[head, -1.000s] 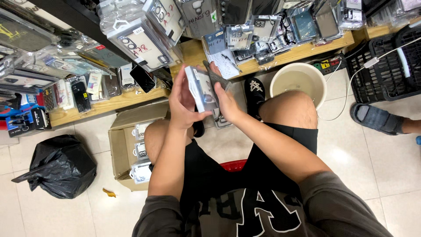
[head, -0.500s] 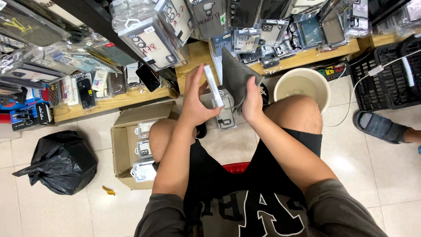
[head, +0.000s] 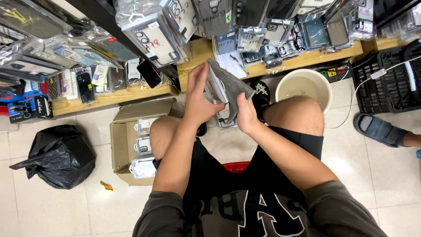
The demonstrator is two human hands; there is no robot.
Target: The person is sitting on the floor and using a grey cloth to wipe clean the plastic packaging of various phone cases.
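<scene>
Packaged phone case (head: 215, 85) gripped by left hand (head: 199, 103) fingers; right hand (head: 245, 116) fingers clasp grey cloth (head: 232, 85) against it

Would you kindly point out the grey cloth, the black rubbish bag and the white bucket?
grey cloth (head: 233, 86), head view, middle of the fabric.
black rubbish bag (head: 59, 156), head view, centre of its bulge.
white bucket (head: 325, 85), head view, right rim.

A black rubbish bag (head: 55, 156) slumped on the tiled floor (head: 386, 175) to my left, near an open cardboard box (head: 125, 140) of packaged phone cases. A cream bucket (head: 303, 85) stood by my right knee, beside a black plastic crate (head: 388, 79). Wooden shelves (head: 109, 98) carried hanging phone cases.
</scene>
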